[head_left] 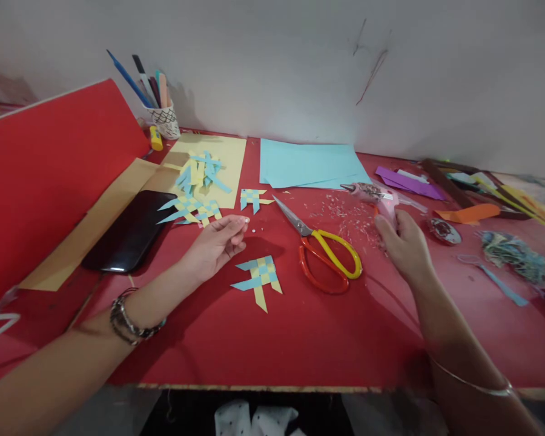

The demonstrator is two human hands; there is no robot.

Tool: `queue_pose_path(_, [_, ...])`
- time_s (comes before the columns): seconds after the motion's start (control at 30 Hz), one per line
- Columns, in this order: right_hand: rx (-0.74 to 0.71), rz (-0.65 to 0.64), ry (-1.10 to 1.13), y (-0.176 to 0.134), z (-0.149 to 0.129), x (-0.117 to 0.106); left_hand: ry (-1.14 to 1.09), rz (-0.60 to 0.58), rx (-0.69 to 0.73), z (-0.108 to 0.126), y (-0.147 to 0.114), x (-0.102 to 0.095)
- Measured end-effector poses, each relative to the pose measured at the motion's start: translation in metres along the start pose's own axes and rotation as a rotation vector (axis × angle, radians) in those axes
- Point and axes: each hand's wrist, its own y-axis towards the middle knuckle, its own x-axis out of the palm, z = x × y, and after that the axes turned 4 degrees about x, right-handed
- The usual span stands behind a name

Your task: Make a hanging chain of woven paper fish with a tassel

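My left hand (222, 239) pinches a tiny white round piece (247, 221) between thumb and fingertip; its exact kind is too small to tell. Similar white bits (254, 231) lie on the table just beyond it. My right hand (406, 245) is wrapped round the handle of a pink glue gun (376, 195), its nozzle pointing left. Below my left hand lies a woven paper fish (262, 275) in blue and yellow strips. Another small woven fish (251, 198) rests farther back. Between my hands are scissors (329, 251) with one red and one yellow handle.
On the left are a black phone (129, 233), a red board (59, 175) and more woven fish (193, 209). Behind stand a pen cup (166, 121) and blue paper sheets (311, 163). Paper scraps (345, 215), purple paper (409, 181) and a bundle of strips (515, 254) lie rightward.
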Motion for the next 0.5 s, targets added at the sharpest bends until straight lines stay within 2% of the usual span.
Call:
queue_pose_path(0.07, [0.002, 0.054, 0.013, -0.007, -0.012, -0.003, -0.011, 0.035, 0.009, 0.000, 0.002, -0.001])
queue_pose_path(0.13, [-0.058, 0.051, -0.003, -0.015, -0.021, -0.002, 0.014, 0.055, 0.033, 0.001, 0.003, -0.002])
queue_pose_path(0.33, [-0.433, -0.164, -0.085, -0.037, -0.031, 0.015, 0.108, 0.008, 0.096, -0.001, 0.007, -0.007])
queue_pose_path(0.43, [-0.476, -0.245, -0.143, -0.044, -0.036, 0.018, 0.173, -0.019, 0.123, -0.005, 0.008, -0.009])
queue_pose_path(0.5, [-0.471, -0.244, -0.161, -0.045, -0.037, 0.018, 0.247, -0.026, 0.154, -0.007, 0.009, -0.011])
